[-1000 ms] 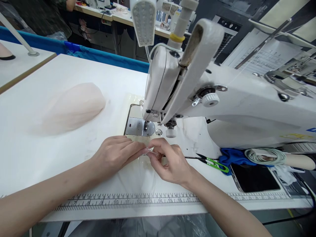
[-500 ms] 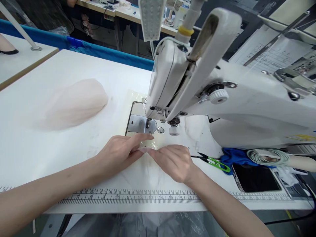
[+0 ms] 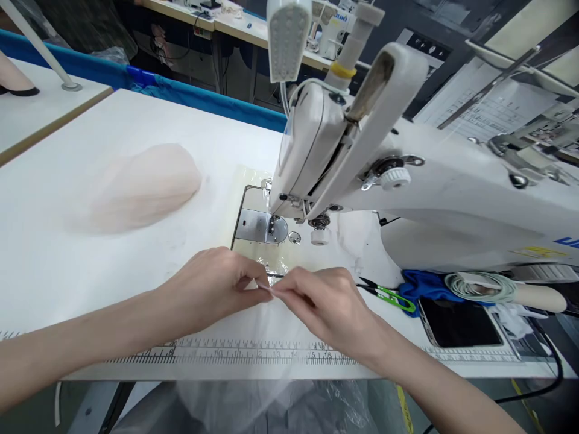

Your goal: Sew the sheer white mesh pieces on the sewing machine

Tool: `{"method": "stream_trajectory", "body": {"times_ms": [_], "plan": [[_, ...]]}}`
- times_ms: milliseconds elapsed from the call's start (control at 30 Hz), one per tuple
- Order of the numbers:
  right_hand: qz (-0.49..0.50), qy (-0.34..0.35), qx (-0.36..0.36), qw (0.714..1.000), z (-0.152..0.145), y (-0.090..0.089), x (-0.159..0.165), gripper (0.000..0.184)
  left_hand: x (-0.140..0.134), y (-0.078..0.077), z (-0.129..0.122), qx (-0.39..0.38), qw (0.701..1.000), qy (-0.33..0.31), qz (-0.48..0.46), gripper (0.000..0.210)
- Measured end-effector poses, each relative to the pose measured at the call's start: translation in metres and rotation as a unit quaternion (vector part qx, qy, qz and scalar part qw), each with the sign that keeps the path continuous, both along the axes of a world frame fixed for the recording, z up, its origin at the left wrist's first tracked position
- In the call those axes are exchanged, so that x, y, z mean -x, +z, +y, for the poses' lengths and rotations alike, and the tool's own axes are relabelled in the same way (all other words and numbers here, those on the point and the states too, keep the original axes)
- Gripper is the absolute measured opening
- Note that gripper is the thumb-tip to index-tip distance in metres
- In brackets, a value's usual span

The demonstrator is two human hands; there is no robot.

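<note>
My left hand (image 3: pixel 217 289) and my right hand (image 3: pixel 323 301) meet just in front of the sewing machine (image 3: pixel 312 132). Thumb and forefinger of each are pinched together on the edge of a thin, sheer piece of fabric (image 3: pixel 271 325). The see-through fabric hangs from the fingertips toward the table's front edge, where its outline is hard to follow. Behind my fingers lies the metal needle plate (image 3: pixel 253 225), with the presser foot (image 3: pixel 272 225) above it; no fabric shows under the foot.
A sheer pinkish fabric piece (image 3: pixel 154 187) lies on the left of the white table (image 3: pixel 113 271). To the right are green thread snips (image 3: pixel 391 296), a blue cloth (image 3: pixel 423 286), a phone (image 3: pixel 461 322) and a coiled cord (image 3: pixel 482 286). A ruler strip (image 3: pixel 239 352) runs along the front edge.
Both hands have drawn a little toward me, off the table's sewing area. My left forefinger, stretched out before, is now closed in a pinch. More of the sheer fabric hangs below the hands.
</note>
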State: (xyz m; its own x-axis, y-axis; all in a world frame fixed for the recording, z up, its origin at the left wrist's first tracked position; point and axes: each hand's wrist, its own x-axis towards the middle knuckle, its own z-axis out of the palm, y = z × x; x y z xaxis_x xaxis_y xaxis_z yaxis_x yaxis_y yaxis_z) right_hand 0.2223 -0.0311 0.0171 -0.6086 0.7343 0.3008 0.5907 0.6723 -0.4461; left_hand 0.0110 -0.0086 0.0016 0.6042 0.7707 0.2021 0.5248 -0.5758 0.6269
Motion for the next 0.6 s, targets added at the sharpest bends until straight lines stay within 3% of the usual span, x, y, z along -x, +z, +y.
{"method": "stream_trajectory", "body": {"times_ms": [100, 200, 300, 467, 600], "plan": [[0.016, -0.065, 0.082, 0.994, 0.013, -0.014, 0.003, 0.016, -0.002, -0.01, 0.011, -0.087, 0.995, 0.02, 0.052, 0.034], [0.018, -0.118, 0.067, 0.991, 0.028, -0.033, 0.005, 0.017, -0.002, -0.02, 0.018, -0.112, 0.987, 0.053, 0.102, 0.011], [0.012, -0.152, 0.042, 0.987, 0.039, -0.043, 0.005, 0.018, -0.002, -0.023, 0.017, -0.159, 0.977, 0.075, 0.12, 0.03], [0.024, -0.156, 0.041, 0.987, 0.048, -0.045, 0.008, 0.016, -0.002, -0.023, 0.008, -0.354, 0.927, 0.036, 0.12, 0.025], [0.031, -0.176, 0.07, 0.981, 0.05, -0.046, 0.009, 0.013, -0.002, -0.025, 0.001, -0.397, 0.9, 0.0, 0.178, 0.023]]}}
